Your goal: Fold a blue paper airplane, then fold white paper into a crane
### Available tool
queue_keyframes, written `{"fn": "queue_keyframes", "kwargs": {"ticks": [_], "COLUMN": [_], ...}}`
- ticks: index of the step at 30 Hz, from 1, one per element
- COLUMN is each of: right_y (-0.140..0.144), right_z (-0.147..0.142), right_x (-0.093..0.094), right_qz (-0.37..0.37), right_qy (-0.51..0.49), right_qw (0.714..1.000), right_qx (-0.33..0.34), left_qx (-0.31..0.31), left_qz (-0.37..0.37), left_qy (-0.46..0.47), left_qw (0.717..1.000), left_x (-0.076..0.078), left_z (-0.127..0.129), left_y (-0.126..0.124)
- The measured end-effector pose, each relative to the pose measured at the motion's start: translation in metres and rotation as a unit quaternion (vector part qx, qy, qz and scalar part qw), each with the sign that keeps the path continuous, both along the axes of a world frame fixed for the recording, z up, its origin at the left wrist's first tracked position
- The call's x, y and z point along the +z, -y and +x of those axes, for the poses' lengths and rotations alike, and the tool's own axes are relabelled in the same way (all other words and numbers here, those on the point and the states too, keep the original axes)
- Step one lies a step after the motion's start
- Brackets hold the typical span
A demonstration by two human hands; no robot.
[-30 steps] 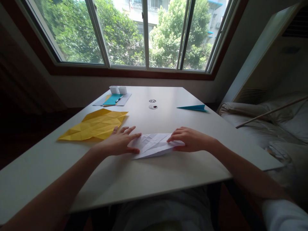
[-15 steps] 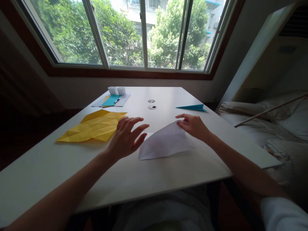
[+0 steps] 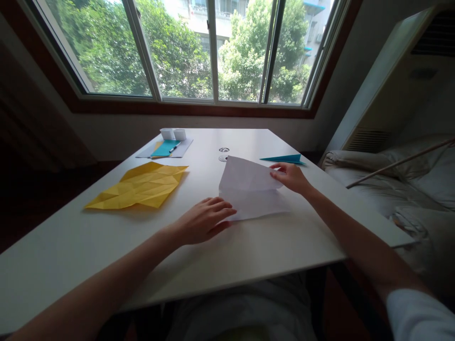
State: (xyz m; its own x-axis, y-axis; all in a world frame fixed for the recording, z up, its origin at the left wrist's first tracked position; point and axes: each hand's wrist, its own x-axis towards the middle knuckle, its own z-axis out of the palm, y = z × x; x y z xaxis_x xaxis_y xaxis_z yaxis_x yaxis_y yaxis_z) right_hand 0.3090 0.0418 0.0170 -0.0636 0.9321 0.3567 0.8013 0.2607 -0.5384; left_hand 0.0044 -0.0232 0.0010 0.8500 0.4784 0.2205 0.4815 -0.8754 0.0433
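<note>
A creased sheet of white paper [image 3: 254,201] lies on the table in front of me, its far half tilted up along a crosswise fold. My right hand [image 3: 292,179] pinches the raised flap at its right edge, thumb and fingers closed on it. At the paper's near left corner is my left hand [image 3: 206,221], fingers stretched out and slightly apart, the tips touching or just over the edge. To the left rests a yellow sheet of paper [image 3: 142,184] crossed by many creases. A folded blue paper dart [image 3: 284,158] lies beyond my right hand.
At the table's far left are two small white boxes [image 3: 173,134], a blue paper [image 3: 165,148] and a pen [image 3: 175,147] on stacked sheets. A round grommet [image 3: 223,149] sits in the white table [image 3: 170,284]. Right of the table is a pale cushioned seat [image 3: 359,175].
The white paper has opened out, its flap now raised on the far side. My left hand has come down and nearer to the paper's corner; my right hand has shifted slightly right with the flap.
</note>
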Motion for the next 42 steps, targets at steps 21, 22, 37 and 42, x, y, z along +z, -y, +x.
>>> {"fn": "queue_keyframes", "kwargs": {"ticks": [21,22,37,42], "right_y": [-0.002,0.002,0.001,-0.002], "right_z": [0.012,0.008,-0.008,-0.008], "right_x": [-0.009,-0.009,-0.023,-0.025], "right_qz": [-0.240,-0.224,-0.196,-0.227], "right_qy": [0.119,0.132,0.174,0.184], "right_qw": [0.945,0.944,0.947,0.939], "right_qx": [0.187,0.203,0.185,0.182], "left_qx": [0.260,0.277,0.411,0.382], "left_qz": [-0.042,-0.039,-0.070,-0.087], "left_qy": [-0.077,-0.083,-0.098,-0.071], "left_qw": [0.962,0.957,0.904,0.917], "left_x": [-0.006,-0.007,-0.019,-0.022], "left_z": [-0.033,-0.034,-0.046,-0.045], "left_y": [-0.038,-0.038,-0.054,-0.059]}}
